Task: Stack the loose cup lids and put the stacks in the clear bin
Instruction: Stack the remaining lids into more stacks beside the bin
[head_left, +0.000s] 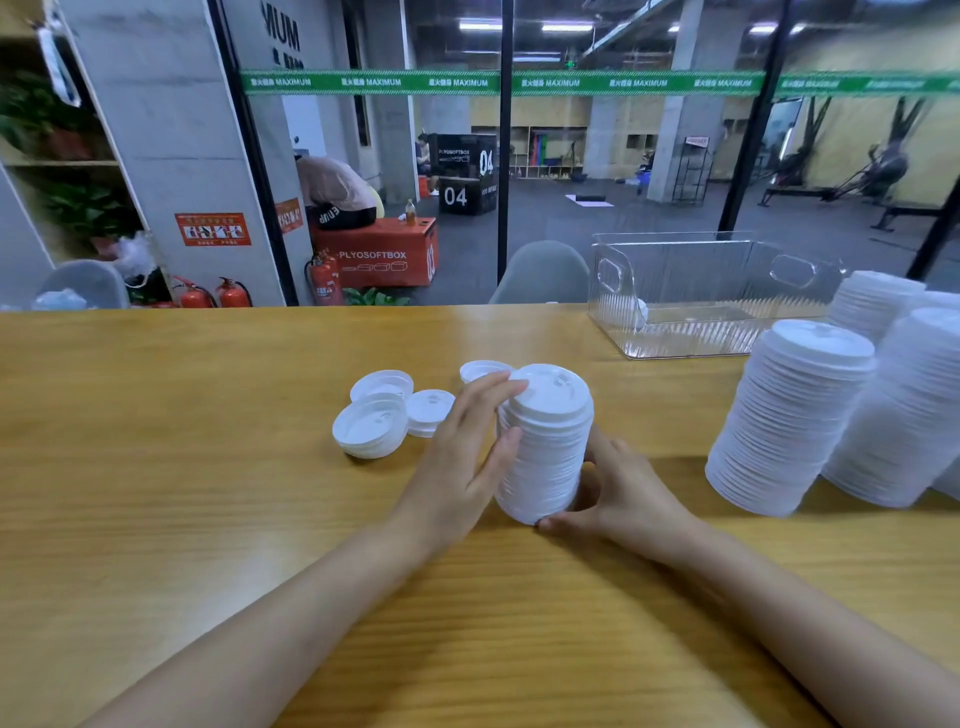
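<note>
While both hands work on the centre stack, we record the task as partly complete.

**Item in hand.** The centre stack stands upright on the table at mid-frame, its white lids nested dome-up. The left hand lies against its left side with fingers extended. The fingertips touch the top rim and the thumb presses the side wall. We read this as steadying, not a closed grasp. The right hand wraps the base from the right, with its thumb hooked across the front bottom edge. Its fingers pass behind the stack and are hidden, so we judge it a grasp from the thumb and the curve of the palm.

**Done.** At least 3 tall stacks stand close together on the table at the right edge of the frame, in front of the bin's right end. None of them is in the bin.

**Outstanding.**
- 4 loose lids lie just left of the centre stack, some touching one another.
- The nearest of these appears to be several lids nested rim-up, and we cannot tell how many.
- The clear bin sits at the far edge of the table, upper right of the frame, well apart from both hands.
- No stack is inside the bin. A small white piece shows in its lower-left corner, which we cannot identify.

**Assessment.** In our judgement stacking is near its end, with only the few loose lids to gather. The transfer of stacks into the bin has not yet begun and forms the bulk of what is left.
</note>
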